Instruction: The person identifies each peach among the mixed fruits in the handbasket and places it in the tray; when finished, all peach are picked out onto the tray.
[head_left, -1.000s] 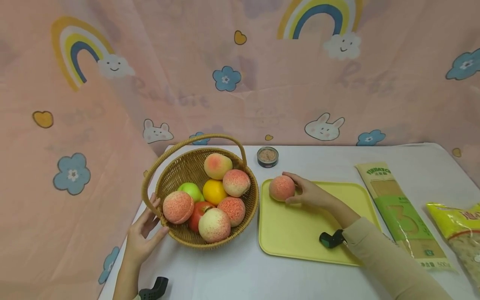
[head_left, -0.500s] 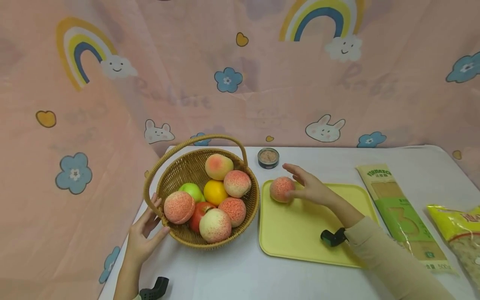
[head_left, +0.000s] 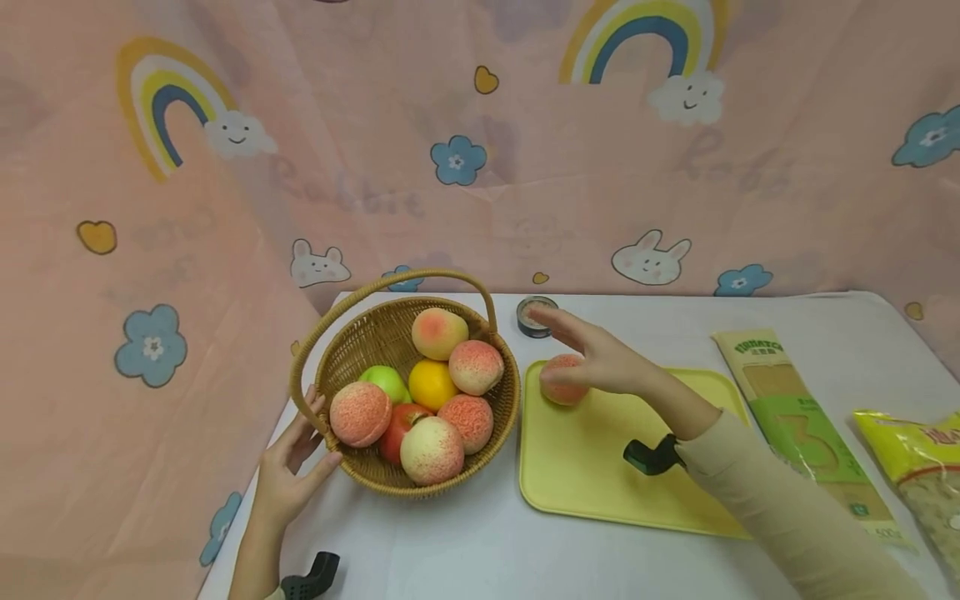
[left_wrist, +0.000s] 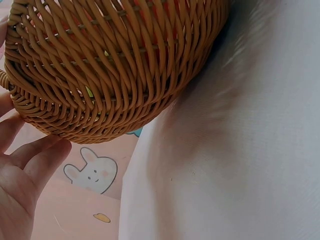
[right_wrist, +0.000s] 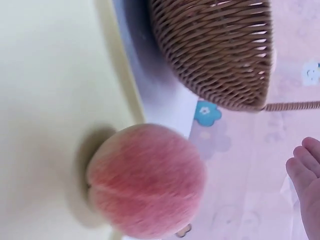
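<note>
A pink peach [head_left: 561, 385] sits near the left end of the yellow tray [head_left: 592, 492]. My right hand [head_left: 607, 358] hovers above and right of it, fingers straight and holding nothing; the right wrist view shows the peach [right_wrist: 150, 182] apart from the fingers. To the left stands a wicker basket [head_left: 352, 333] with an arched handle, holding several peaches [head_left: 362, 414], a green apple [head_left: 385, 383], an orange [head_left: 431, 384] and a red fruit [head_left: 397, 429]. With spread fingers, my left hand [head_left: 288, 479] touches the basket's left side by the handle's foot.
Behind the tray is a small round tin [head_left: 534, 317], partly covered by my right fingers. A flat green-and-tan noodle pack [head_left: 802, 417] lies right of the tray, and a yellow bag [head_left: 918, 467] lies farther right. A patterned pink cloth [head_left: 510, 208] hangs behind the table.
My right hand has let go of the peach and risen up and to the left over it. The peach stays on the tray. My left hand stays at the basket.
</note>
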